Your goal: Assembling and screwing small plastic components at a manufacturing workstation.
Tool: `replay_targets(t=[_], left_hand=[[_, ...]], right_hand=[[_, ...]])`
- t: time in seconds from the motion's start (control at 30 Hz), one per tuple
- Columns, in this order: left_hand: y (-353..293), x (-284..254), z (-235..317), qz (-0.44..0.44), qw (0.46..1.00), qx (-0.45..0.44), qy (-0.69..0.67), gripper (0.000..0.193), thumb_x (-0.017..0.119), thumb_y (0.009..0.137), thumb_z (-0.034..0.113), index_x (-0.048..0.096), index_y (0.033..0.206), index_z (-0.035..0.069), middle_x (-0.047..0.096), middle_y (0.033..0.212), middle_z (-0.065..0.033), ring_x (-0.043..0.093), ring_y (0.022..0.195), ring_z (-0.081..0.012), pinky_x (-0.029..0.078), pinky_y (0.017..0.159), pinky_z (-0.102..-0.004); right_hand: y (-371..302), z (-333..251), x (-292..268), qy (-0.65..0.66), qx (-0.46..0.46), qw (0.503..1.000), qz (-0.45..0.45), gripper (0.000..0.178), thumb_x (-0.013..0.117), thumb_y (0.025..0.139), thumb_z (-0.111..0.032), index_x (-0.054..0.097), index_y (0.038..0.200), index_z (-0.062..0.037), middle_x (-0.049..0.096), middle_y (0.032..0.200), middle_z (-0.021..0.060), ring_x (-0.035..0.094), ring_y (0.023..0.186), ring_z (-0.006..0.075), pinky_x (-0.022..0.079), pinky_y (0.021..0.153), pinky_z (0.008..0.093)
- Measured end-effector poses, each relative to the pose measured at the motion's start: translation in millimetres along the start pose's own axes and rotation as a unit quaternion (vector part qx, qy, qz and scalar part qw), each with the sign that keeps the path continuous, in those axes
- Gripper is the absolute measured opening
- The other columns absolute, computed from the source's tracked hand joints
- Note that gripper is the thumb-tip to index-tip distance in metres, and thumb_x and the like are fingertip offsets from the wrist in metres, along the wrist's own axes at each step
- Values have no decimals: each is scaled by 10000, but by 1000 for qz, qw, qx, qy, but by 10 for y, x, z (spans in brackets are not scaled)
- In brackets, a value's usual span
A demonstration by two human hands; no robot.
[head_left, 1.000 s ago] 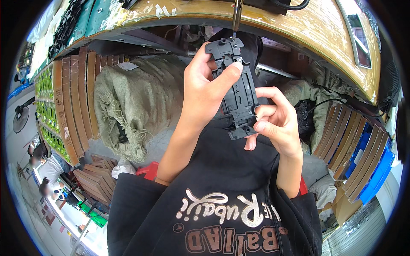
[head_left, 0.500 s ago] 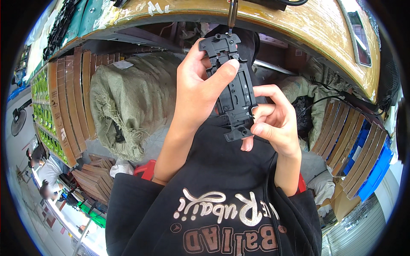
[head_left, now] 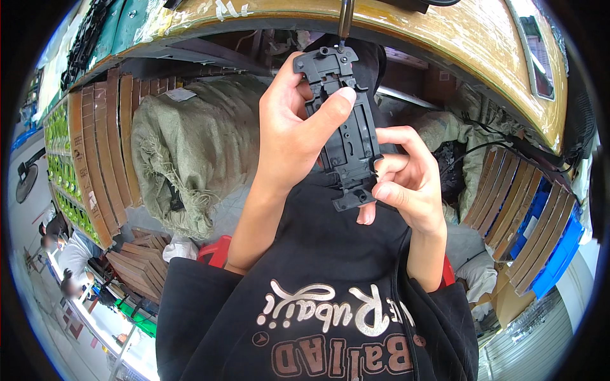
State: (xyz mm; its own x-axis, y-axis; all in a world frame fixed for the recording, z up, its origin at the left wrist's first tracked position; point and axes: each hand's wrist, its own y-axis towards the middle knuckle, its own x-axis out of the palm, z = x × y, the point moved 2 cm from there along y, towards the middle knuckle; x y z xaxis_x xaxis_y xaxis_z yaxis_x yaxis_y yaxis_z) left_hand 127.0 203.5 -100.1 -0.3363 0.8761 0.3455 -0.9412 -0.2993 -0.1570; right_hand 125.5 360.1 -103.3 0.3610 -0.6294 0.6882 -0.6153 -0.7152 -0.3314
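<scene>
Both my hands hold a long black moulded plastic part tilted below the bench edge, its ribbed side facing me. My left hand grips the upper half, thumb pressed across its face and fingers behind. At the lower end, my right hand pinches the right edge and corner between thumb and fingers. A thin metal screwdriver bit comes down from the top of the view, its tip at the part's upper right corner. The tool's upper body is out of view.
A worn wooden bench curves across the top, with a phone-like device on its right. A stuffed green woven sack and stacked cardboard stand left. More cardboard and blue bins stand right. People are far left.
The black plastic part and my left hand have shifted very slightly up and left. Both hands keep their grip, and the bit stays at the same corner.
</scene>
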Motion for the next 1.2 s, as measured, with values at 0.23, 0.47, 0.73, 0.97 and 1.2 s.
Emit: replay_targets(t=[0.23,0.47,0.73,0.97,1.2], left_hand=[[31,-67,-91,-13,999,18,38,251,562,740,51,484,972,-6,533,824,-27,493,697,-47,421,599,-183],[49,-70,-95,-5,1000,-10,5,221,575,741,51,485,940,12,535,805,-12,490,715,-53,418,631,-198],[63,-47,-41,3,1000,-2,10,225,576,743,52,491,946,7,541,796,-15,494,702,-51,418,624,-194],[64,-29,-16,3,1000,1,12,219,572,740,44,499,944,6,543,796,-17,495,701,-51,419,623,-192],[75,-25,-16,6,1000,1,-15,223,576,741,48,505,947,-3,543,800,-17,493,697,-51,418,624,-190]], right_hand=[[52,61,-38,-17,0,1000,8,457,590,726,48,367,1123,7,569,672,125,590,551,204,474,509,266],[78,27,-21,-9,-4,1000,7,457,587,726,50,364,1123,10,567,666,124,586,546,202,481,506,273],[86,-9,15,1,-13,1000,1,458,584,727,52,361,1125,14,567,671,131,582,542,204,487,514,283],[73,-25,30,3,-19,1000,2,461,586,724,53,360,1124,21,569,670,136,579,537,204,487,512,281],[70,-80,89,1,-26,1000,4,453,586,719,55,361,1111,30,569,662,137,576,523,200,485,498,277]])
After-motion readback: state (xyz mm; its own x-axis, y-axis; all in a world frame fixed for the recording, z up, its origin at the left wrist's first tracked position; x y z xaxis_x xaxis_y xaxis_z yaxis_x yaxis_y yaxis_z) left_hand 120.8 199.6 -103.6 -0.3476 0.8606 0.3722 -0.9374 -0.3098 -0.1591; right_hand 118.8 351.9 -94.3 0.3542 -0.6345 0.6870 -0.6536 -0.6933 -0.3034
